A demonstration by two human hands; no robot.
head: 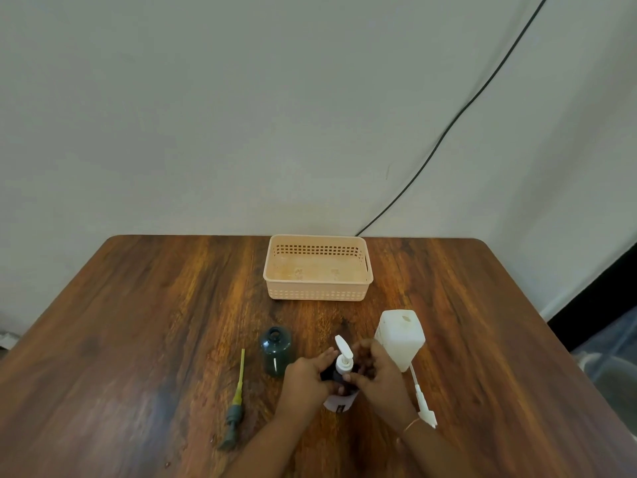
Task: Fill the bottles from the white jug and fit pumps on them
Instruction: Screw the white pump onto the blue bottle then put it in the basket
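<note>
basket behind jug, bottle left

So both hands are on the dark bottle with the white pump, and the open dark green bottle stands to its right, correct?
Not quite. In the head view both hands, left and right, are on the dark bottle with the white pump, but the open dark green bottle stands to its left.

My hands close around a dark bottle with a white label, topped by a white plastic pump. Beside it stands a dark green translucent bottle. A pump with a yellow-green tube and grey-green head lies on the streaked reddish-brown wooden table. The square jug is milky white; the slotted basket is peach.
</note>
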